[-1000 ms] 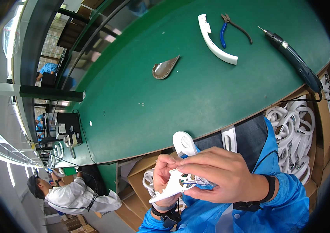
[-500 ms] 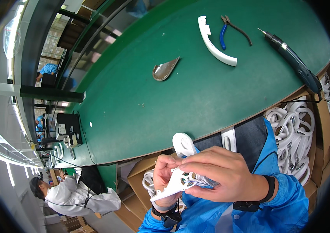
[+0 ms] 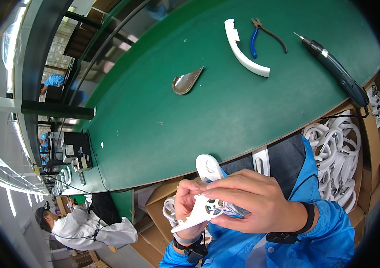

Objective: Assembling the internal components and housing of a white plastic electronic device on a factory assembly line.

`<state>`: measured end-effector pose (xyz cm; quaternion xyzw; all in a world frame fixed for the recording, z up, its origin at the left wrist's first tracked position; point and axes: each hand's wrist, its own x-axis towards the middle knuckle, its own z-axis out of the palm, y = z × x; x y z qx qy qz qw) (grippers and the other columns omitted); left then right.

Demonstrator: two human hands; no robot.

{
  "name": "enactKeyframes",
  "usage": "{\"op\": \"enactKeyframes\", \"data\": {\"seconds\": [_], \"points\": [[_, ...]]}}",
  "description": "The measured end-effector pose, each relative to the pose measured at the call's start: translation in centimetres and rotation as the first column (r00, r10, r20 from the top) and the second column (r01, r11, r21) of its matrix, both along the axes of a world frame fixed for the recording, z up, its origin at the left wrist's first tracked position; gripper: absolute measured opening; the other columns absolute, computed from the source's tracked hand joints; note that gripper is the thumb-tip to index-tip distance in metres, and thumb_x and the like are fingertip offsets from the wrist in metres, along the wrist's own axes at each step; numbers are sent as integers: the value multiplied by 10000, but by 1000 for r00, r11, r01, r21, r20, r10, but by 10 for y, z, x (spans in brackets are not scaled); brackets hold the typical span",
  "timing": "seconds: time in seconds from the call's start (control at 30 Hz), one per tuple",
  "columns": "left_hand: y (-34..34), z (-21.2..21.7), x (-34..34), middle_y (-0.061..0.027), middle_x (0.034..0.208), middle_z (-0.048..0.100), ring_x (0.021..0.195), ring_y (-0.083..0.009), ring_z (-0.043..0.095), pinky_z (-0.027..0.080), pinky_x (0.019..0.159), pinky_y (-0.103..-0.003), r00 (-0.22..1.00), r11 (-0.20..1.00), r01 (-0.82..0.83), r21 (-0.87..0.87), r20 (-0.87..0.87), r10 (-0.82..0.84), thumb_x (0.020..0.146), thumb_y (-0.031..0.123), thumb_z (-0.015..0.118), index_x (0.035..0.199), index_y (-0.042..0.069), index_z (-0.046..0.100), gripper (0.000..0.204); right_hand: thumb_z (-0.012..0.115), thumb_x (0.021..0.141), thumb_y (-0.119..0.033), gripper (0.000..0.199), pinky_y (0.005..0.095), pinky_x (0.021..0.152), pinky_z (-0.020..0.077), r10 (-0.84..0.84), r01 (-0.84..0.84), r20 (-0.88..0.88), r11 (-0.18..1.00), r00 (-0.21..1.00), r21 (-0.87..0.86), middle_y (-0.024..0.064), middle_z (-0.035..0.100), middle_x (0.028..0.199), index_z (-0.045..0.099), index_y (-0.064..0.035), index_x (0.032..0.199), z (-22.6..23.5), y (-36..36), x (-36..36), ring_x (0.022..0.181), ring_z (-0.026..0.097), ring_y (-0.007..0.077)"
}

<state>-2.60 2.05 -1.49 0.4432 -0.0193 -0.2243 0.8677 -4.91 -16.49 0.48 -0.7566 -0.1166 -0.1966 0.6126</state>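
The white plastic part [image 3: 193, 218] is held up between both hands, over the lap [image 3: 284, 156] and off the near edge of the green desk [image 3: 145, 149]. The left hand [image 3: 183, 208] cups it from behind, and the right hand [image 3: 257, 201] closes over its right side, thumb below and fingers above. Thin wires [image 3: 219, 209] show by the round, spoked opening [image 3: 213, 206], close to the right thumb — pressed or twisted there, they could be pinched or tugged loose. The ribs look slender, so a hard squeeze might crack one. With no desk beneath, the part could drop if the left hand's support slackens. A perforated white end [image 3: 208, 167] juts beyond the fingers near the desk edge and could be knocked by a careless turn — whether it joins the held part is hidden. The screwdriver [image 3: 337, 72] lies well apart, though its black cord [image 3: 345, 115] runs above loose white parts [image 3: 333, 156] and might snag.
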Motion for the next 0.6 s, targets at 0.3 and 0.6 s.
{"op": "enactKeyframes", "data": {"seconds": [0.3,0.6], "points": [[-2,-2,-4,-126,1046,642,927,-181,656,551,785,-287,998,998,-60,17,0,60,779,96,801,1106,60,483,457,797,662,-185,493,310,716,536,16,-16,-7,1000,1000,8,54,664,1052,674,-59,1123,-1,-3,0,853,639,227],[-7,4,-4,-97,971,632,857,-157,648,541,739,-277,994,989,-105,108,19,103,764,67,807,1043,52,502,413,798,667,-191,494,306,717,536,27,-27,-20,1000,999,6,44,660,1064,676,-79,1133,-2,-3,-3,858,638,222]]}}
